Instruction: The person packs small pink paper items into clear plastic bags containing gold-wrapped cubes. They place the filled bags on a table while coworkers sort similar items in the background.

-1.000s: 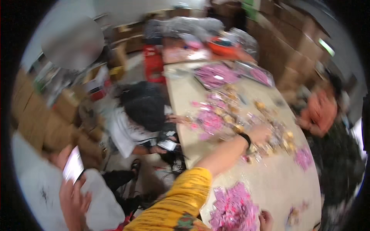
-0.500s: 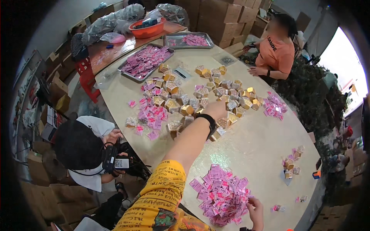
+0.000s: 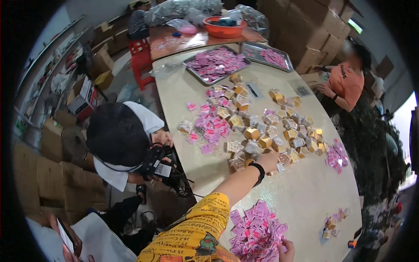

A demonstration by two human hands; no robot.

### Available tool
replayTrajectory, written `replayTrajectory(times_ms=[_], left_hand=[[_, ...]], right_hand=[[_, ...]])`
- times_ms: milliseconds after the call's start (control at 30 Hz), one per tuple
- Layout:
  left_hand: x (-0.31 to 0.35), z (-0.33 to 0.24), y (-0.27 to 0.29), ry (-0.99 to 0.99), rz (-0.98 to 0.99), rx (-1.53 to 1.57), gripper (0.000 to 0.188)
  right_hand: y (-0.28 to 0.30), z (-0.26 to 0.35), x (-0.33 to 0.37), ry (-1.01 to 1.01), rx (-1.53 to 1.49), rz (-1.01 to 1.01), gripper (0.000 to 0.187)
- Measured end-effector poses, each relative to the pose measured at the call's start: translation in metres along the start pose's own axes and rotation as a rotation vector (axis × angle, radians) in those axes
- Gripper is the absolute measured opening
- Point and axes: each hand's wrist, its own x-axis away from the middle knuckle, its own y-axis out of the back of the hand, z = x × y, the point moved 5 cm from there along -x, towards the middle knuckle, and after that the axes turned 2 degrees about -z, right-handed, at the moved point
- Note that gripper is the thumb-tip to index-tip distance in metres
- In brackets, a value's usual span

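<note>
My left arm, in a yellow printed sleeve with a black wristband, stretches across the table. At its end, my left hand reaches down into the near edge of a spread of small gold boxes, many in clear wrap. Its fingertips are hidden among them, so its grip does not show. Lower down, a heap of small pink packets lies close to me. Against the heap's right edge rests my right hand, its fingers bent but apart, with no held thing visible.
Metal trays of pink packets, one in front and one behind, stand at the far end. More pink packets and a small group of wrapped pieces lie rightward. A person with a camera crouches left; another person in orange stands right.
The view has swung left, so the table sits further right and lower in it. My left hand stays among the gold boxes, and my right hand stays at the pink heap's edge.
</note>
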Motion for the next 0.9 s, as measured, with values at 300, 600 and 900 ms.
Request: replayTrajectory(times_ms=[300, 600, 900], left_hand=[[0.144, -0.024, 0.053, -0.058, -0.476, 0.525, 0.017], [0.392, 0.028, 0.017, 0.369, -0.747, 0.483, 0.013], [0.550, -0.041, -0.063, 0.520, -0.697, 0.547, 0.014]], right_hand=[[0.016, 0.012, 0.002, 0.208, -0.038, -0.017, 0.031], [0.023, -0.022, 0.034, 0.377, -0.046, -0.048, 0.034], [0.019, -0.118, 0.122, 0.246, -0.130, 0.115, 0.040]])
